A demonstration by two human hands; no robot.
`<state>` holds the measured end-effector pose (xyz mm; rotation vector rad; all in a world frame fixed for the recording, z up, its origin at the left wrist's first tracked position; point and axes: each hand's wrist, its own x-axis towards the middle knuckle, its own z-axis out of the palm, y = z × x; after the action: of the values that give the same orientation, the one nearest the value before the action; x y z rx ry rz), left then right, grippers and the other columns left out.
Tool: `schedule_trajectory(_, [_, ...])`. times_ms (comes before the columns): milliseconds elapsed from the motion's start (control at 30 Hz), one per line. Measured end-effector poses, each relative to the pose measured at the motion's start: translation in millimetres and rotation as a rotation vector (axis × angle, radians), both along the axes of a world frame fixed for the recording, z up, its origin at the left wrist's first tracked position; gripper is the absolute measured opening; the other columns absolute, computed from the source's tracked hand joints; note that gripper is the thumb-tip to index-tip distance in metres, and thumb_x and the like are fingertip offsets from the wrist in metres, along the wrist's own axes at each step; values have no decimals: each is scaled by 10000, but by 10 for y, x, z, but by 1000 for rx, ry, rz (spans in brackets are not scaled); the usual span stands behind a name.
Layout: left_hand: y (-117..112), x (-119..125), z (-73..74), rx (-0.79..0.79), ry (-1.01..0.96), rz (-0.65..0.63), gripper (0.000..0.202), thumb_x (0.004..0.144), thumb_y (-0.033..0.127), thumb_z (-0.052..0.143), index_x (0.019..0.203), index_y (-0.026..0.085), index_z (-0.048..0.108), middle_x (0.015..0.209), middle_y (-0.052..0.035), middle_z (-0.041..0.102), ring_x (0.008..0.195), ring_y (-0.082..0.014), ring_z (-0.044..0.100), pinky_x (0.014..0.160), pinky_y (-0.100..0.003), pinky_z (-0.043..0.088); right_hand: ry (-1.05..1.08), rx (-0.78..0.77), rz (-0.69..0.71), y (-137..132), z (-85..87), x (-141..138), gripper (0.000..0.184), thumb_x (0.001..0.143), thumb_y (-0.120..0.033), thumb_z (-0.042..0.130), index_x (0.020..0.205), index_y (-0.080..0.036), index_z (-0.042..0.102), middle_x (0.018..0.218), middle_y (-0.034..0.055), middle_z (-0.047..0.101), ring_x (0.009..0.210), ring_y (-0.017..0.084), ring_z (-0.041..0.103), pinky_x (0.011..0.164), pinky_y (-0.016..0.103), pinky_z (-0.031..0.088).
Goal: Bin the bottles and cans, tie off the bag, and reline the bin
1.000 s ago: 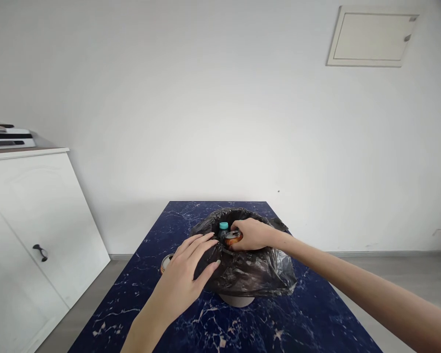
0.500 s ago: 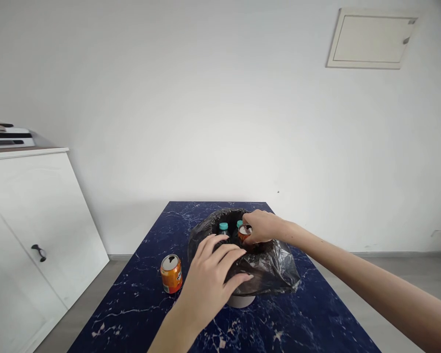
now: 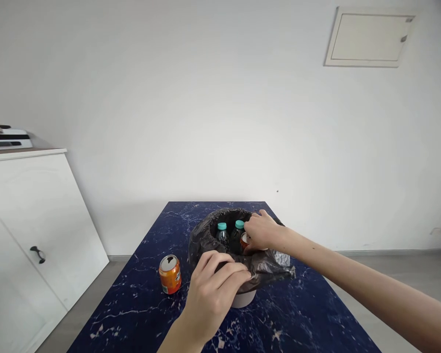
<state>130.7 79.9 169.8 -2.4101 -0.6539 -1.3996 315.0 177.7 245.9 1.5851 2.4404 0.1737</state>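
Reaches the right arm in from the lower right edge, slanting up and leftward, with the right hand [image 3: 261, 233] low over the right side of the bin's mouth, knuckles up and fingers bent downward. Holds an orange can [image 3: 244, 240] there between thumb and fingers, spread only about as far apart as the can is wide. Extends the left arm up from the bottom edge, with the left hand [image 3: 213, 284] at the near side of the black bag [image 3: 198, 245] lining the bin [image 3: 243, 299], fingers curled and tips close together against the film. Cannot tell whether pinching the bag or merely pressing on it. Shows just the left part of the held can, otherwise hidden behind the right hand and inside the bag. Cannot make out the bottoms of the two teal-capped bottles, one [image 3: 238, 237] just left of the can and right fingers, another [image 3: 222, 235] farther left. Includes also a second can [image 3: 171, 275], upright on the blue table [image 3: 132, 299], left of the left hand and apart from the fingers.
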Motion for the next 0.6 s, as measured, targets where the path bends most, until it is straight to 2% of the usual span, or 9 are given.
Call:
schedule_trajectory(100, [-37,-22,-2,-9,10,-11,201,977,29,731,1086,197,729,1017,0,828,934,-205,674,899,-386,477,14,-12,35,4,-22,24,496,824,-606,877,974,-135,836,1055,234,821,1217,433,694,1063,510,442])
schedule_trajectory(200, [-44,-41,1,-12,16,-13,195,973,28,738,1084,187,725,1001,-6,823,942,-205,672,911,-388,471,84,1,56,13,46,66,520,862,-633,829,1073,-158,831,1070,191,834,1158,413,729,1013,493,482])
schedule_trajectory(367, [-39,-39,8,-15,14,-33,198,974,28,735,1092,186,720,1000,-6,822,942,-204,673,909,-390,477,233,63,37,0,210,106,381,993,-503,704,1210,-207,803,1172,147,830,1070,347,774,877,420,537])
schedule_trajectory(500, [-64,-56,14,-42,17,-30,188,1004,105,736,1157,211,710,1059,-2,824,1002,-204,689,962,-386,493,323,63,51,-37,257,100,302,983,-442,701,1142,-214,819,1134,140,838,1002,324,786,762,380,539])
schedule_trajectory(600, [-39,-262,-32,-46,-16,70,243,1035,211,723,1271,240,674,1152,-32,803,1108,-217,698,1036,-394,507,389,61,75,-87,268,116,257,979,-410,683,1090,-226,825,1086,111,849,975,307,790,751,377,544])
